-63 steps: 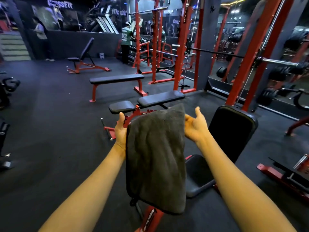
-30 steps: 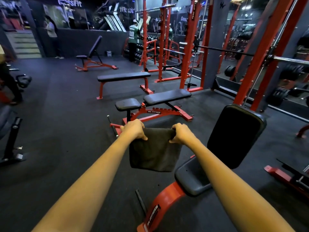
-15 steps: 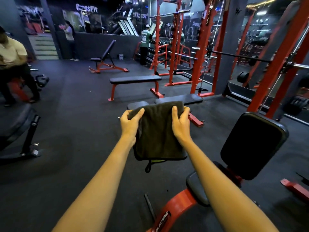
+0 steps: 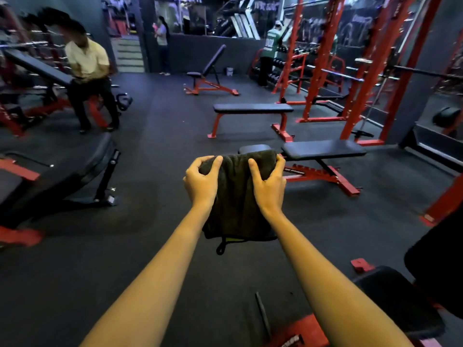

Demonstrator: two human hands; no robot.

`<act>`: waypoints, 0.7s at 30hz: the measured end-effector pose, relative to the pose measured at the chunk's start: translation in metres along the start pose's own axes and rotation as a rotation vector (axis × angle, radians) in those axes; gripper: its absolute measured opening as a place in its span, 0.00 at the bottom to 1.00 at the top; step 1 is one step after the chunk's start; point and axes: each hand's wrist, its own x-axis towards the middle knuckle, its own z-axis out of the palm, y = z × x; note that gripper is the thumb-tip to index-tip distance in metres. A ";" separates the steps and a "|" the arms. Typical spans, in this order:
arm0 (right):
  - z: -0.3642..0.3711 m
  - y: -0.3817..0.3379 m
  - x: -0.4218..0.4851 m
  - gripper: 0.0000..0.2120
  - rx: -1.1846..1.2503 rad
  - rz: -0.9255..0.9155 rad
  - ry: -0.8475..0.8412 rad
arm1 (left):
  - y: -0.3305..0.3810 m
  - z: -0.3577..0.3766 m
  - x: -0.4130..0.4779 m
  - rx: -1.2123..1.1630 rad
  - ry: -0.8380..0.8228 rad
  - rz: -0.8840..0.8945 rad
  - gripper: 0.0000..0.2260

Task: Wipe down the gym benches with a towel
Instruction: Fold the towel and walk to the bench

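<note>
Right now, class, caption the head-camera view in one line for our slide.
Left hand and right hand grip a folded dark towel over the gym floor, red-framed benches ahead.

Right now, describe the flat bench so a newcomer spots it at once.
Start at the red racks on the right. On the floor just left of them stands the flat bench. It alone has one unbroken level pad; the nearer bench has a split pad, the farther bench a raised back.

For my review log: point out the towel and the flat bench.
towel (image 4: 235, 196): head view, middle of the folded cloth.
flat bench (image 4: 253, 108): head view, centre of its black pad.
</note>
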 end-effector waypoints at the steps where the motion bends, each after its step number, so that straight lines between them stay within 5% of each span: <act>1: 0.017 0.006 0.009 0.23 0.010 0.000 -0.020 | -0.010 -0.003 0.015 0.009 0.014 -0.005 0.06; 21: 0.362 0.097 0.306 0.21 -0.005 0.017 -0.187 | -0.165 0.058 0.434 0.090 0.114 -0.071 0.08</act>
